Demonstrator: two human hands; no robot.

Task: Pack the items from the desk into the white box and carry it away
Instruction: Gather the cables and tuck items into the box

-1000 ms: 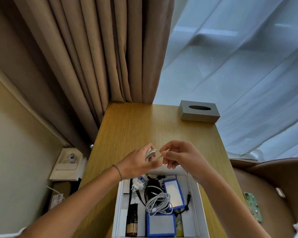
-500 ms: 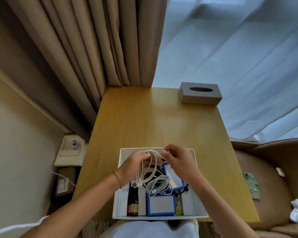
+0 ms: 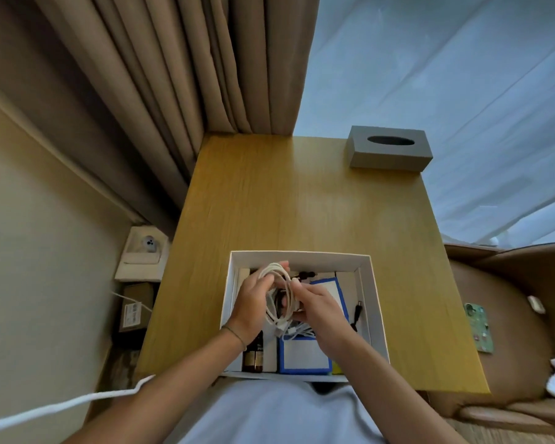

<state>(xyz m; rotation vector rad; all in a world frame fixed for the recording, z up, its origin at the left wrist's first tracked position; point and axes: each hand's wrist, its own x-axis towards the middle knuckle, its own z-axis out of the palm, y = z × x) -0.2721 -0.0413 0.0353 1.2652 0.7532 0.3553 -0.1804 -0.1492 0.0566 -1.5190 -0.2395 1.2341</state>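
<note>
Left hand: the left hand (image 3: 250,307) is over the left part of the white box, its fingers curled round one side of a coiled white cable (image 3: 277,294).
Right hand: the right hand (image 3: 321,310) is over the middle of the box, its thumb and fingers pinching the other side of the same coil, so both hands hold it between them above the box's contents.
White box: the white box (image 3: 377,302) sits open on the near part of the desk, its near edge close to the person's body.
Box contents, near end: a brown bottle (image 3: 253,354) lies at the near left; beside it is a blue-edged case (image 3: 303,354), with a bit of something yellow (image 3: 335,366) at its right.
Box contents, far end: a second blue-edged case (image 3: 329,288) lies partly under the right hand; a black plug (image 3: 357,310) rests along the right wall, and a loose white cord (image 3: 297,331) lies below the hands.
Desk: the wooden desk (image 3: 285,200) stretches beyond the box.
Tissue box: a grey tissue box (image 3: 389,148) stands at the far right corner, well apart from the white box.
Chair: a brown seat (image 3: 507,331) to the right carries a green phone (image 3: 478,326).
Backdrop: beige curtains (image 3: 186,68) and a sheer white curtain (image 3: 446,75) hang behind the desk.
</note>
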